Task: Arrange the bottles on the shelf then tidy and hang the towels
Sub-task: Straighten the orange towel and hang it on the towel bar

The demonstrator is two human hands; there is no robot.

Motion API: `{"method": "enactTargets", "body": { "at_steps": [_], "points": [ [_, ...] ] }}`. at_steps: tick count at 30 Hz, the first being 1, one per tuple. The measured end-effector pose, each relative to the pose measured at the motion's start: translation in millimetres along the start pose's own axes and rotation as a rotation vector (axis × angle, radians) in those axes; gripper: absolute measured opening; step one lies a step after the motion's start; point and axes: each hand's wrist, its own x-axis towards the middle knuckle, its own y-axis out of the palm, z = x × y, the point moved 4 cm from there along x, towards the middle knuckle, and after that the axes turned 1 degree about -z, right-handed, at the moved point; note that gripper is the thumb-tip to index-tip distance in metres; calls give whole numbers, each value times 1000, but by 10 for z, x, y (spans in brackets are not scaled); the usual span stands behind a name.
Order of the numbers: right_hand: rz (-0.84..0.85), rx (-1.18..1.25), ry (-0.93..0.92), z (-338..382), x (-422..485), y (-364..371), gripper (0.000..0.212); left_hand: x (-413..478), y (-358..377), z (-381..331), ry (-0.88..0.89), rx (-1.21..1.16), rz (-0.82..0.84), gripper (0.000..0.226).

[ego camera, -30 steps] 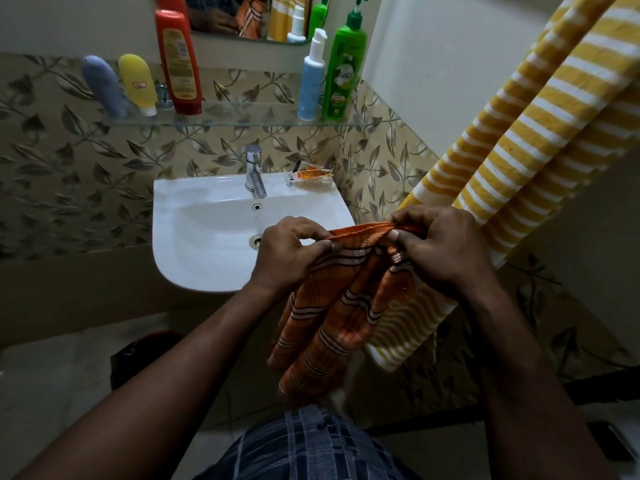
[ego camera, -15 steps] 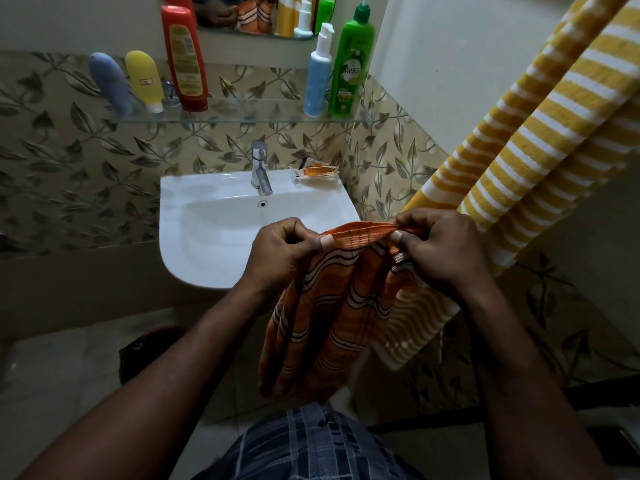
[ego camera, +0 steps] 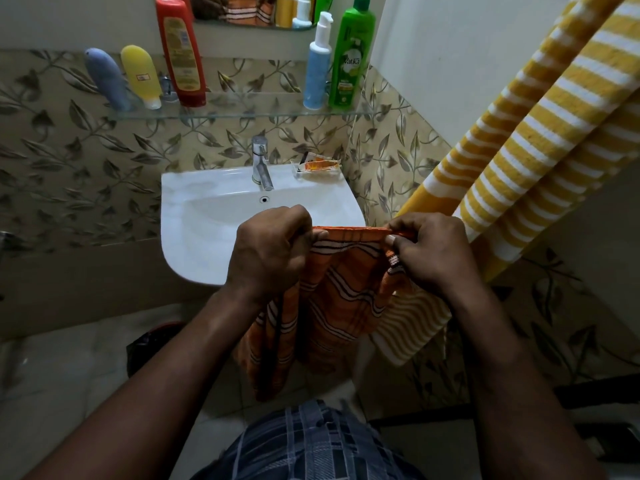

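In front of the sink [ego camera: 194, 216], the left hand [ego camera: 270, 251] and right hand [ego camera: 429, 252] each pinch the top edge of an orange towel [ego camera: 332, 306] with curled fingers [ego camera: 407, 224]. The edge is held taut between them and the rest hangs below. Just right of the right fingers hangs a yellow striped towel [ego camera: 536, 150]. Well beyond the fingers, five bottles [ego camera: 180, 53] stand on the glass shelf [ego camera: 242, 114].

The light is dim and soft, falling from above: the white wall [ego camera: 450, 64] and sink [ego camera: 194, 237] are brightest, with a small gleam on the tap [ego camera: 261, 164]. The floor [ego camera: 52, 375] and lower corners sink into shadow. The wide lens bows the shelf [ego camera: 242, 114] and tilts the bottles [ego camera: 180, 53] outward. The centre is sharp; the bottom edge goes soft and smeared.
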Motion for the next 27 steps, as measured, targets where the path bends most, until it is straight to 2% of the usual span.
{"method": "enactTargets", "body": {
  "at_steps": [9,16,23,27],
  "points": [
    [6,-38,-11,36,42,71,16,8,40,73,-350,-47,0,19],
    [-3,-43,-21,0,55,87,18,12,92,171,-587,-115,231,11],
    [-55,-31,-28,-20,44,65,15,-7,122,139,-684,-191,354,24],
    [-91,15,-37,-42,40,69,14,-5,139,97,-640,-166,409,24]
  ]
}}
